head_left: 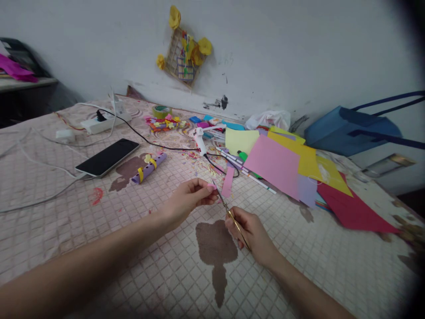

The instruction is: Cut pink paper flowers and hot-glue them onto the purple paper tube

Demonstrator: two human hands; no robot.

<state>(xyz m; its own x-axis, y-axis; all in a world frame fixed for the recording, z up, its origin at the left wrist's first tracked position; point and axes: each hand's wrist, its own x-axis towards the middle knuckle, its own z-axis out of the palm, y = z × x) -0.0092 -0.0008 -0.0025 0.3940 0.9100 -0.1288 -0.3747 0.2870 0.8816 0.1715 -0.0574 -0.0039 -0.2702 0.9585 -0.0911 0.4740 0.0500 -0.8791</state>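
Scissors (222, 199) in right hand (252, 235) point up-left toward left hand (189, 201), hands just apart.

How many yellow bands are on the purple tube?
2: one band near the lower left end of the purple tube, one near its middle. More may be hidden behind it.

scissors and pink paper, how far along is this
Done so far: a purple tube with yellow bands lies assembled, and paper scraps are scattered nearby. In hand: the right hand holds the scissors, while the left hand pinches something too small to tell at the blades, beside a pink strip. Left: whole coloured sheets and a glue gun lie untouched.
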